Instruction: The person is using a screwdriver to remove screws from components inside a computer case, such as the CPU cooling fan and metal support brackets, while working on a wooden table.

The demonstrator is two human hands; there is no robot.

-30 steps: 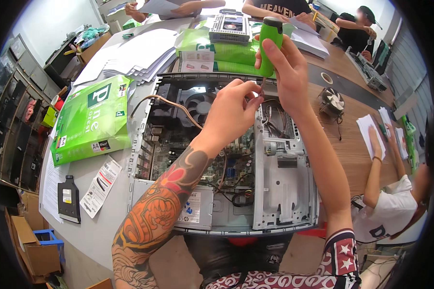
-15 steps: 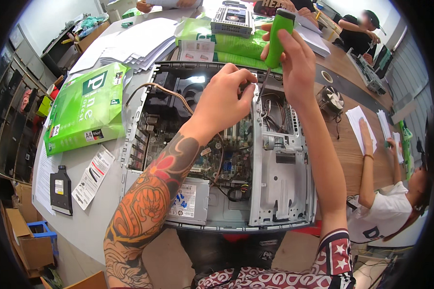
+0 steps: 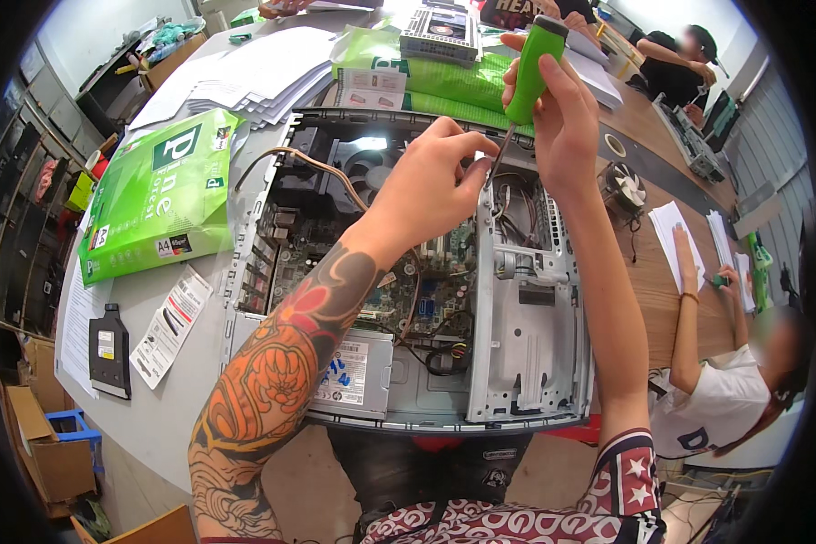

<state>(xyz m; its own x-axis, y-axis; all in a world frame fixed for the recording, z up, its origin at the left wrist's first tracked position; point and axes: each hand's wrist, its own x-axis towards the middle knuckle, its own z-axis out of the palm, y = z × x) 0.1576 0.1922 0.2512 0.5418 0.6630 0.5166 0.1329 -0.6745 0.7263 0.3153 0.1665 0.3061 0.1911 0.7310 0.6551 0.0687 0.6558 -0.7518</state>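
My right hand (image 3: 567, 122) is wrapped round the green handle of a screwdriver (image 3: 537, 68), held tilted with its thin shaft pointing down and left. The tip reaches the metal crossbar (image 3: 485, 299) of an opened desktop computer case (image 3: 426, 422). My left hand (image 3: 431, 177) hovers over the case, thumb and forefinger pinched right beside the lower shaft; what is between them is hidden. Below my left wrist lies the green circuit board (image 3: 435, 299) with cables. A silver power supply (image 3: 349, 370) sits at the near left of the case.
Left of the case are a green paper pack (image 3: 159, 204), a black flat part (image 3: 109, 352) and a printed card (image 3: 170, 328). Paper stacks (image 3: 254, 86) and a silver drive unit (image 3: 440, 34) lie behind. A cooling fan (image 3: 624, 189) stands at right, near a co-worker's hands (image 3: 686, 258).
The screwdriver and my right hand have shifted slightly right. My left fingertips have moved a little right, closer to the shaft. The view has shifted slightly.
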